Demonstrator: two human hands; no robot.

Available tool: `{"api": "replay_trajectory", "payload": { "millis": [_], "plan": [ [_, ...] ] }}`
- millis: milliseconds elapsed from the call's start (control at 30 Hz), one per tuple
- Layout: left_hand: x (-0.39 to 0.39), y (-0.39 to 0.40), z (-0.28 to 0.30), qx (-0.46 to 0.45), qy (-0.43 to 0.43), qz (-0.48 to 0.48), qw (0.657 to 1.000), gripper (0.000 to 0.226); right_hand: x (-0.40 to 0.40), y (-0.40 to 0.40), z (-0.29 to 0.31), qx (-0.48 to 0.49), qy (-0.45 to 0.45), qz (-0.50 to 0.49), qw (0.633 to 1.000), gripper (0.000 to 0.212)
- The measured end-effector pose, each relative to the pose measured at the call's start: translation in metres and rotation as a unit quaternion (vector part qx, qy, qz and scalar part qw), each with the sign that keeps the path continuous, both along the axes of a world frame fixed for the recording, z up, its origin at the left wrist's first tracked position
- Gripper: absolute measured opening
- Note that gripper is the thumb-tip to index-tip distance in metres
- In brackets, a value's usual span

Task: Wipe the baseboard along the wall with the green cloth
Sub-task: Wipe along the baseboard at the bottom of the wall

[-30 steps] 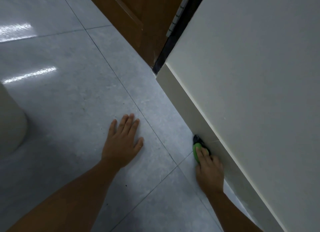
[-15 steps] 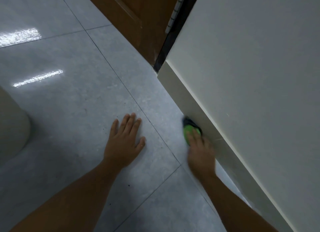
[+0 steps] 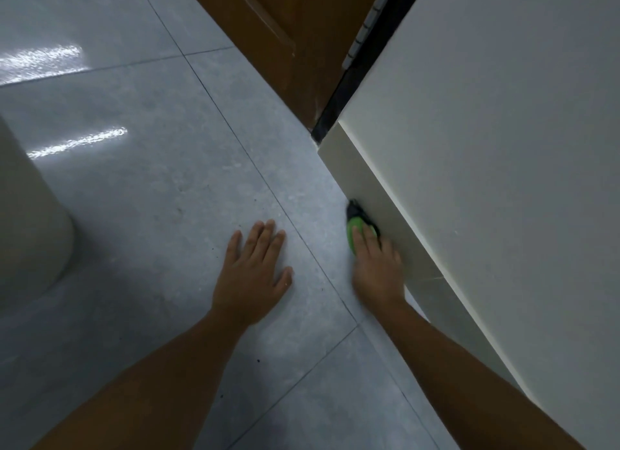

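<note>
A cream baseboard point(image 3: 362, 184) runs diagonally along the foot of the white wall point(image 3: 503, 130), from the door frame down to the lower right. My right hand point(image 3: 377, 268) presses a green cloth point(image 3: 353, 231) with a dark edge flat against the baseboard's face, close to the floor. Only the cloth's far end shows past my fingers. My left hand point(image 3: 253, 275) lies flat on the grey floor tiles point(image 3: 161, 187), fingers spread, holding nothing.
A brown wooden door point(image 3: 292, 36) with a metal hinge point(image 3: 367, 30) and a dark frame strip stands at the baseboard's far end. A pale rounded object point(image 3: 30, 231) sits on the floor at the left edge. Small dark specks dot the tiles.
My right hand has slid the green cloth along the baseboard towards the door. My left hand stays planted on the floor.
</note>
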State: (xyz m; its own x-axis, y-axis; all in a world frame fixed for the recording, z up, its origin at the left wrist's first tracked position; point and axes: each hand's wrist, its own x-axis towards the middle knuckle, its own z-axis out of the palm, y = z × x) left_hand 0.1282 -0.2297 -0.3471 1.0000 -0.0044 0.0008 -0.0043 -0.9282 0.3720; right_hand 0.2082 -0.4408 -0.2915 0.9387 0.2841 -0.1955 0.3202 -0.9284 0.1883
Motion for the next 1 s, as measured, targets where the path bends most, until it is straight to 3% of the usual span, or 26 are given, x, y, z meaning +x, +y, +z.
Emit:
{"api": "replay_trajectory", "payload": {
  "millis": [133,233,333,600,800,1000],
  "plan": [
    [0.0,0.0,-0.002,0.012,0.003,0.004,1.0,0.067,0.06,0.079,-0.005,0.038,0.0,-0.004,0.999,0.059],
    [0.0,0.0,-0.001,0.01,0.003,0.003,1.0,0.067,0.064,0.089,-0.01,0.086,-0.007,0.015,0.996,0.058],
    [0.001,0.0,-0.002,0.003,-0.005,0.002,1.0,0.066,0.038,0.049,-0.014,0.089,-0.012,0.05,0.995,0.056],
    [0.0,0.001,-0.003,-0.014,-0.015,0.001,1.0,0.064,-0.063,-0.071,-0.02,0.023,0.003,-0.026,0.999,0.062],
    [0.0,0.0,-0.002,-0.002,-0.007,-0.001,1.0,0.065,-0.013,0.002,-0.021,-0.004,-0.007,-0.056,0.998,0.066],
    [0.0,0.001,-0.002,0.011,-0.006,0.001,1.0,0.066,0.078,0.095,-0.006,0.027,0.024,0.025,0.999,0.067]
  ]
}}
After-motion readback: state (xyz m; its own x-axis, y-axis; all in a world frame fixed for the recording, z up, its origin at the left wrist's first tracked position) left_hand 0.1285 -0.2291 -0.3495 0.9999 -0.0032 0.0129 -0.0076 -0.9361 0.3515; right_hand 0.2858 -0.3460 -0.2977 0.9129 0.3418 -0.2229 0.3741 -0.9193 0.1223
